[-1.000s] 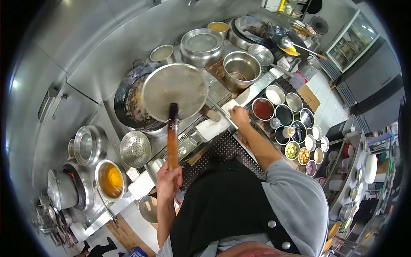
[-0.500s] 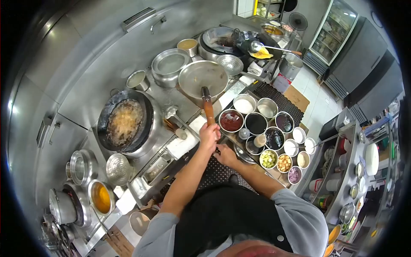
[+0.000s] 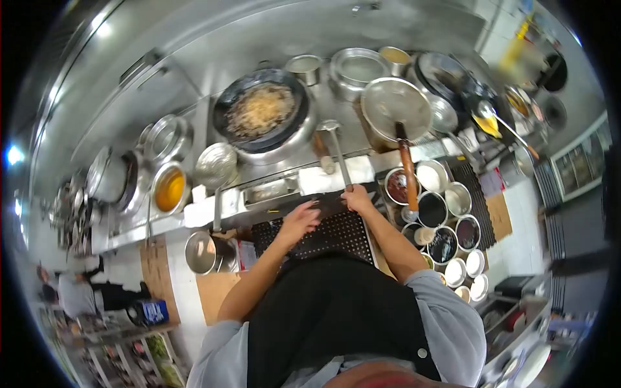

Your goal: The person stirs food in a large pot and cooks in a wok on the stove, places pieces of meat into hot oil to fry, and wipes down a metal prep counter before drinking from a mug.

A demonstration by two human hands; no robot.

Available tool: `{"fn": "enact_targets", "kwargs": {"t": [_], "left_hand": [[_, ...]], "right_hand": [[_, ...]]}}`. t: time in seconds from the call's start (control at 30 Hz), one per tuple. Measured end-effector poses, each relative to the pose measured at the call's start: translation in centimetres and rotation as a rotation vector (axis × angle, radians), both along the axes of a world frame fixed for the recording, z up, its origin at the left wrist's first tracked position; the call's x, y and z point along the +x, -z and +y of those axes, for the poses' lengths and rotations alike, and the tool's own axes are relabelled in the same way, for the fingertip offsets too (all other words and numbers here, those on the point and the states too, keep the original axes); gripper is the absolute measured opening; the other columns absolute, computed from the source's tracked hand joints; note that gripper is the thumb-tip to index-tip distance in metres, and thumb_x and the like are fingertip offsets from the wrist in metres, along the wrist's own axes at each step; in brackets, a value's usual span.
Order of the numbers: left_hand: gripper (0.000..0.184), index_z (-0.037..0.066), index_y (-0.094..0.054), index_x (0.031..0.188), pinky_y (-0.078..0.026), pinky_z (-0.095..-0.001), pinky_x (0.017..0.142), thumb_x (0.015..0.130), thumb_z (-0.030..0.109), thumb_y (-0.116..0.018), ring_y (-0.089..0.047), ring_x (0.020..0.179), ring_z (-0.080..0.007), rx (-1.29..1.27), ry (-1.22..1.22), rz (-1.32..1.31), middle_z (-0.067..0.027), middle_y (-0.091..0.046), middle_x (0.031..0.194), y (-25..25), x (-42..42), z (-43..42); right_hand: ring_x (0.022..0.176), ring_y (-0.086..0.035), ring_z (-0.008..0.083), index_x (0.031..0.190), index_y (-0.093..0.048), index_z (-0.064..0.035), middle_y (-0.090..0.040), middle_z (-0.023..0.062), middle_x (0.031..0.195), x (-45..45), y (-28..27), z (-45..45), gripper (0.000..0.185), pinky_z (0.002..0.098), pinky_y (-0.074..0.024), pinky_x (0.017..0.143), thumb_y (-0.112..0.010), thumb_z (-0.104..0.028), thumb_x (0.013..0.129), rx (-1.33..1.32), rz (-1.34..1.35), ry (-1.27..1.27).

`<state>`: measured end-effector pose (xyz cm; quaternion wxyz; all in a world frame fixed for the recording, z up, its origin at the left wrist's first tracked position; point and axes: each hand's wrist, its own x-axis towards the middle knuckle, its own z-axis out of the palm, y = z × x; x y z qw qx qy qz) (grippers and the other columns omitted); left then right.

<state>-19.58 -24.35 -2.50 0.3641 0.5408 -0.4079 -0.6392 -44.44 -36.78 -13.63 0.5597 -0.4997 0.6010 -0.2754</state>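
Observation:
My right hand [image 3: 357,199] is closed around the lower end of a metal ladle's handle at the stove's front edge. The ladle [image 3: 339,152] lies across the counter with its bowl toward the back. My left hand [image 3: 301,223] is held over the dark perforated mat with its fingers apart, holding nothing. To the right of the ladle rests a large round shallow metal pan [image 3: 381,116] with a wooden handle; neither hand touches it. Left of the ladle, a black wok [image 3: 223,113] holds bubbling, golden-brown contents.
Pots of sauces and seasonings [image 3: 442,244] stand at the right. A perforated skimmer [image 3: 216,165] and a pot of orange liquid [image 3: 170,188] sit at the left. White cloths [image 3: 336,175] lie along the stove edge. Another person [image 3: 77,293] is at the far left.
My hands have let go of the pan's wooden handle. My right hand has taken hold of the ladle, and my left hand has opened and moved left. The view has turned left.

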Motion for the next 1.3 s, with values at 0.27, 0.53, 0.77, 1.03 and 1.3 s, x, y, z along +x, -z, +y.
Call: {"fn": "enact_targets", "kwargs": {"t": [0.27, 0.53, 0.77, 1.03, 1.3], "left_hand": [[0.041, 0.016, -0.053, 0.142, -0.053, -0.0321, 0.065, 0.103, 0.027, -0.056, -0.06, 0.079, -0.019, 0.442, -0.963, 0.069, -0.0049, -0.063, 0.098, 26.3, 30.4, 37.3], [0.045, 0.01, -0.054, 0.143, -0.055, -0.0373, 0.081, 0.104, 0.031, -0.056, -0.064, 0.095, -0.0202, 0.897, -0.688, -0.38, -0.0096, -0.067, 0.124, 28.4, 29.1, 44.9], [0.046, 0.006, -0.054, 0.142, -0.055, -0.0368, 0.083, 0.104, 0.03, -0.056, -0.066, 0.093, -0.019, 0.401, -0.479, -0.738, -0.0108, -0.067, 0.13, 30.3, 43.9, 29.7], [0.041, 0.005, -0.056, 0.137, -0.051, -0.0293, 0.065, 0.101, 0.024, -0.062, -0.063, 0.086, -0.0176, 0.164, -1.034, -0.116, -0.0078, -0.064, 0.112, 15.8, 46.8, 20.8], [0.027, 0.011, -0.066, 0.082, -0.046, -0.0365, 0.047, 0.098, 0.032, -0.061, -0.054, 0.053, -0.0183, 0.613, -0.278, -0.669, -0.0032, -0.057, 0.065, 32.6, 38.2, 38.9]], "right_hand": [[0.051, -0.058, 0.0161, 0.115, -0.056, -0.0015, -0.057, 0.0047, 0.066, 2.8, -6.3, 1.7, 0.028, 0.0317, -0.0441, 0.044, -0.066, -0.003, 0.089, -0.172, -0.163, -0.069], [0.055, -0.055, 0.0146, 0.122, -0.061, 0.0024, -0.06, 0.0043, 0.069, 13.4, -18.7, -11.1, 0.035, 0.0324, -0.0448, 0.048, -0.069, -0.013, 0.092, -0.211, -0.016, 0.002], [0.052, -0.055, 0.0153, 0.104, -0.06, -0.0059, -0.061, 0.0043, 0.069, 25.2, -15.4, -17.0, 0.017, 0.0341, -0.0467, 0.045, -0.069, -0.017, 0.094, -0.077, 0.01, 0.023], [0.054, -0.053, 0.0144, 0.097, -0.05, -0.0164, -0.055, -0.0004, 0.069, 30.0, -15.1, -13.8, 0.018, 0.0332, -0.0447, 0.048, -0.065, -0.026, 0.1, 0.323, -0.544, 0.068], [0.055, -0.053, 0.0148, 0.107, -0.059, -0.014, -0.057, 0.0009, 0.07, 28.8, -15.8, -11.7, 0.017, 0.0324, -0.0425, 0.052, -0.07, -0.023, 0.099, 0.467, -0.837, -0.018]]}}
